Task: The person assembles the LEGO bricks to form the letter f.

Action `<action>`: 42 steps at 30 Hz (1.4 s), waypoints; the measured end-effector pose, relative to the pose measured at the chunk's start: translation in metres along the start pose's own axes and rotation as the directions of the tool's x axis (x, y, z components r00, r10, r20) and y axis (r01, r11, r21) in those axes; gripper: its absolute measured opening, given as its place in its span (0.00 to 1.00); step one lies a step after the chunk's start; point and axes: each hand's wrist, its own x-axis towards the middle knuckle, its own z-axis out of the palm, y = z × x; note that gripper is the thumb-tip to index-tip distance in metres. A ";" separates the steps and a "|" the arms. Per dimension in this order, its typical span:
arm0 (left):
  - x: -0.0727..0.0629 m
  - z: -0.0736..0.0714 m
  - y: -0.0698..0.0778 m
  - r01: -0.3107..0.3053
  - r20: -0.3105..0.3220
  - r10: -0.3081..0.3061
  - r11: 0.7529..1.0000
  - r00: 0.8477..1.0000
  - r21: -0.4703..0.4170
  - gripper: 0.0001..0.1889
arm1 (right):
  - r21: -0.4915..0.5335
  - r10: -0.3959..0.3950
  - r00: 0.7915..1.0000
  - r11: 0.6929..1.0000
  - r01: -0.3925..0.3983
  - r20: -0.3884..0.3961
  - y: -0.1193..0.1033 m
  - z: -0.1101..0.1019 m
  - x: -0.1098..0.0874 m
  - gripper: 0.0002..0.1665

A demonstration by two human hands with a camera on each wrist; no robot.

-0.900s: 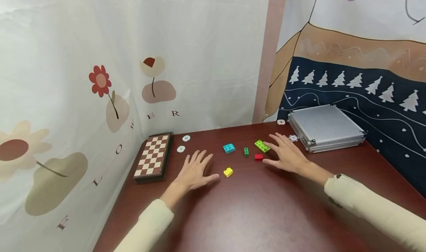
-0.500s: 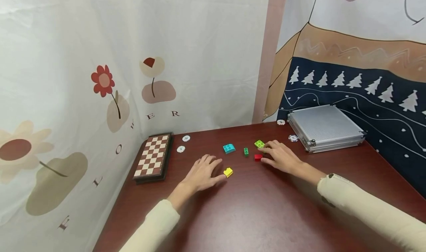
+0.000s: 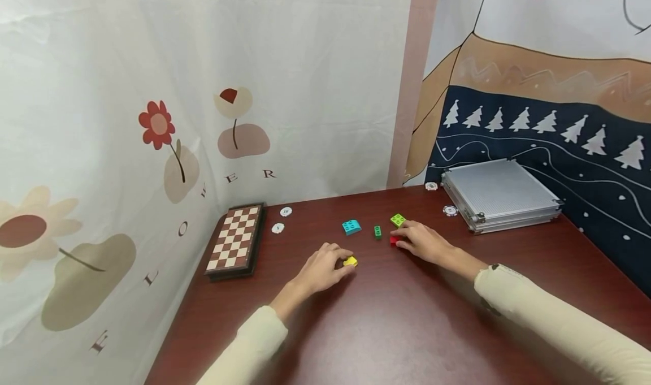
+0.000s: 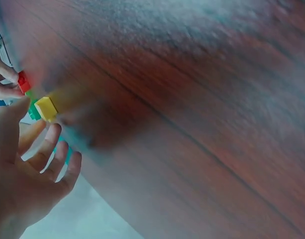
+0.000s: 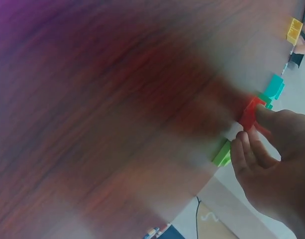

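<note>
My left hand [image 3: 321,267] has its thumb and index finger at opposite sides of a yellow toy brick [image 3: 350,261], pinching it on the table. In the left wrist view the other fingers of that hand are spread beside the yellow brick [image 4: 46,108]. Farther right, my right hand [image 3: 423,242] pinches a small red brick [image 3: 394,241] between thumb and fingers, seen closely as the red brick [image 5: 251,112] in the right wrist view. Just behind it lies a lime green brick [image 3: 398,220], partly hidden by the fingers. A dark green brick [image 3: 377,232] and a blue brick [image 3: 351,226] lie between the hands.
A checkered board box [image 3: 234,238] lies at the table's left, with two white chips, one of them a chip [image 3: 277,228], beside it. At the back right sits a silver case [image 3: 500,193], near two more chips. Printed curtains [image 3: 315,91] hang behind the table.
My left hand has moved right, and its thumb and index finger have closed around the yellow brick. My right hand has come down and left from the lime brick onto the red one.
</note>
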 end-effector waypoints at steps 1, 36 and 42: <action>0.001 0.001 0.001 0.008 0.001 -0.008 1.000 1.000 -0.010 0.19 | 0.019 0.007 1.000 1.000 -0.007 0.003 0.000 0.000 0.000 0.16; 0.014 0.015 -0.009 0.065 -0.028 -0.082 0.923 0.996 -0.379 0.18 | 0.267 -0.055 0.996 0.963 0.035 0.067 0.001 0.003 0.004 0.20; 0.012 0.014 -0.014 0.099 -0.029 -0.117 0.931 0.993 -0.351 0.12 | 0.239 -0.039 0.994 0.971 0.015 0.099 0.000 0.001 0.004 0.17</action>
